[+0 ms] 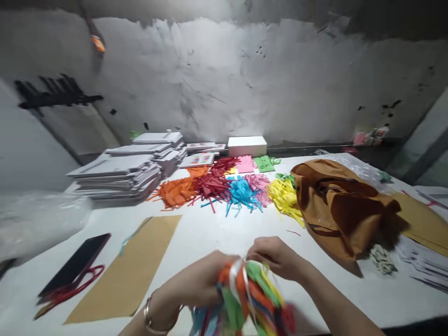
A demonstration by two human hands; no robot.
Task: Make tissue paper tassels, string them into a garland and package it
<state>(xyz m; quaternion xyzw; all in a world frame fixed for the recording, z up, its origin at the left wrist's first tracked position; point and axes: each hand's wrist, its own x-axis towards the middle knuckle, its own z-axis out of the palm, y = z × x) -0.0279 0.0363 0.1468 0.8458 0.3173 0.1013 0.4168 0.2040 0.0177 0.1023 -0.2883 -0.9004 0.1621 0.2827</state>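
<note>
Gripping a multicoloured bundle of strips (235, 298), the left hand (206, 275) closes round it at the near side of the white table (210, 235). Right hand (271, 254): fingers narrowed at the bundle's top, by a white tie (232, 278); grip contents blurred. Beyond: loose strip piles, red (213, 184), blue (243, 193), yellow (285, 196). Crumpled brown bag (336, 205) takes up the right. Leftward: kraft paper sheet (131, 275), dark phone (77, 263); stacked white booklets (115, 175) behind.
</note>
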